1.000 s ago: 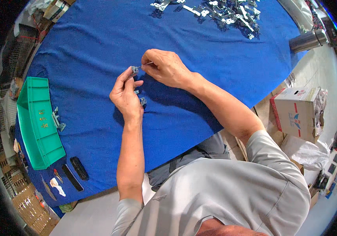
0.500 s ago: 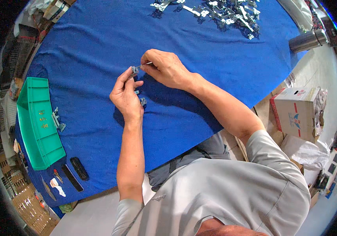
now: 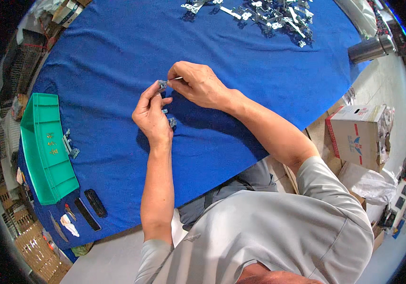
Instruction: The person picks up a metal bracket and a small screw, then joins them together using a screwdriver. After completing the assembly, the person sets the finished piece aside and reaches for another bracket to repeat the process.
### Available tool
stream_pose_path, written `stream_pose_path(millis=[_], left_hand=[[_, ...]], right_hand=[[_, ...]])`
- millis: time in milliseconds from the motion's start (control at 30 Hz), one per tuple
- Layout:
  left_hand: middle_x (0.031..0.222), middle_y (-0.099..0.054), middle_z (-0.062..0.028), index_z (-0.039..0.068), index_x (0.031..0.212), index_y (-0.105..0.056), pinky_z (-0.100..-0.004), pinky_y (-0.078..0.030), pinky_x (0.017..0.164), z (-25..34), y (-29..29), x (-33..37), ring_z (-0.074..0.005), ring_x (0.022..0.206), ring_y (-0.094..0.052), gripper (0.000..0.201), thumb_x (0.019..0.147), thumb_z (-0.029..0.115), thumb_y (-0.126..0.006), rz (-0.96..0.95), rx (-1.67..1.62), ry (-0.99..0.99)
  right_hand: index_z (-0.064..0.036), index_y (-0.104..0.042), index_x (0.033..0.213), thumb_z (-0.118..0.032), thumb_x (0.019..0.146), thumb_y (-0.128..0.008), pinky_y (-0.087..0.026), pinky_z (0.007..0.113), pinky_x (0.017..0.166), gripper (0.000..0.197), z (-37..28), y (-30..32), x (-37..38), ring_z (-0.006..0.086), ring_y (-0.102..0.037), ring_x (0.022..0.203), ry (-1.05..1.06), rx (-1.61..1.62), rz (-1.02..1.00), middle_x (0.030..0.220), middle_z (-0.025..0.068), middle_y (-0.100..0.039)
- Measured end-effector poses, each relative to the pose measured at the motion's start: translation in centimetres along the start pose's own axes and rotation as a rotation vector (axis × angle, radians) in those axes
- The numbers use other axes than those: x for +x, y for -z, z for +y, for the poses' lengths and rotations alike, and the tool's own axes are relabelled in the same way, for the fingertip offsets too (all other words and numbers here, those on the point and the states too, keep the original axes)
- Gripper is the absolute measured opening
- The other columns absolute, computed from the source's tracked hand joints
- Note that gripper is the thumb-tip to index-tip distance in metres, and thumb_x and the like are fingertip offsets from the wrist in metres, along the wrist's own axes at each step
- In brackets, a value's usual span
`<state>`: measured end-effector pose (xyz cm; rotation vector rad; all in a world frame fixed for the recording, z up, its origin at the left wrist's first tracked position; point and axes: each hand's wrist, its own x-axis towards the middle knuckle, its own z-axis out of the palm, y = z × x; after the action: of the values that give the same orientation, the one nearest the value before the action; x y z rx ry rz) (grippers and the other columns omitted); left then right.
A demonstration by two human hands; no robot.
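Observation:
My left hand (image 3: 153, 116) is closed around a small silvery metal bracket (image 3: 162, 85), whose upper end shows at the thumb and fingertips. More shiny metal (image 3: 172, 122) pokes out beside the palm; whether it belongs to the same piece, I cannot tell. Just to the right, my right hand (image 3: 198, 84) is pinched, its fingertips close against the bracket's upper end. A thin sliver shows at that pinch, too small to name. Both hands are over the blue cloth (image 3: 117, 52).
At the left lies a green plastic bin (image 3: 49, 161) with small brass-coloured pieces in it, metal parts (image 3: 69, 144) beside it. A black strip (image 3: 87, 214) and a black oblong item (image 3: 96, 203) are nearer. Many metal brackets (image 3: 279, 19) are heaped far right. A carton (image 3: 357, 135) stands right.
My right hand has shifted slightly left and down, bringing its fingertips closer to the bracket. The left hand stays nearly in place.

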<state>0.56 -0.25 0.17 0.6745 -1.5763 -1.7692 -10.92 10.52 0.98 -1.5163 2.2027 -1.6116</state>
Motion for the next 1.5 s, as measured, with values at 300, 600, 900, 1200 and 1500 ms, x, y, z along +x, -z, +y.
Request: stream_pose_path(millis=[300, 600, 900, 1200, 1500], left_hand=[[0.104, -0.07, -0.0145, -0.006, 0.11, -0.067, -0.0241, -0.058, 0.067, -0.06, -0.05, -0.06, -0.016, 0.086, -0.069, 0.026, 0.09, -0.009, -0.052, 0.005, -0.025, 0.0], [0.104, -0.07, -0.0138, -0.005, 0.11, -0.068, -0.0245, -0.059, 0.067, 0.27, -0.09, -0.18, -0.0164, 0.089, -0.069, 0.026, 0.09, -0.01, -0.052, 0.001, -0.031, 0.007], [0.105, -0.07, -0.014, -0.005, 0.111, -0.067, -0.0245, -0.059, 0.067, 0.03, 0.15, -0.01, -0.016, 0.086, -0.069, 0.026, 0.09, -0.009, -0.051, -0.002, 0.003, 0.018], [0.101, -0.071, -0.0132, -0.004, 0.111, -0.068, -0.0225, -0.056, 0.063, 0.11, -0.11, -0.01, -0.0143, 0.073, -0.068, 0.026, 0.09, -0.008, -0.053, 0.029, -0.044, 0.009], [0.102, -0.071, -0.0135, -0.004, 0.111, -0.068, -0.0226, -0.057, 0.062, 0.19, 0.22, -0.03, -0.0152, 0.075, -0.069, 0.026, 0.089, -0.008, -0.054, 0.024, -0.002, 0.047]], right_hand=[[-0.0011, -0.058, 0.092, -0.011, 0.088, -0.066, -0.051, 0.039, 0.064, 0.014, 0.2, 0.09, -0.01, 0.0301, -0.066, 0.074, 0.0, -0.01, 0.001, 0.081, 0.0141, -0.064], [-0.0045, -0.058, 0.092, -0.016, 0.086, -0.064, -0.05, 0.044, 0.066, 0.014, 0.39, -0.01, -0.05, 0.0335, -0.064, 0.079, -0.055, -0.024, -0.008, 0.083, 0.0129, -0.064], [-0.0042, -0.058, 0.09, -0.015, 0.085, -0.065, -0.051, 0.043, 0.065, 0.014, 0.2, 0.03, -0.1, 0.0322, -0.065, 0.078, -0.036, 0.002, -0.002, 0.082, 0.0126, -0.064], [-0.0009, -0.058, 0.091, -0.01, 0.087, -0.068, -0.052, 0.037, 0.063, 0.014, 0.17, 0.14, -0.01, 0.0286, -0.067, 0.073, 0.008, -0.022, -0.006, 0.082, 0.014, -0.064], [-0.0012, -0.058, 0.091, -0.009, 0.086, -0.067, -0.052, 0.038, 0.063, 0.013, 0.24, 0.01, 0.03, 0.0286, -0.066, 0.073, 0.023, -0.034, -0.002, 0.081, 0.0135, -0.063]])
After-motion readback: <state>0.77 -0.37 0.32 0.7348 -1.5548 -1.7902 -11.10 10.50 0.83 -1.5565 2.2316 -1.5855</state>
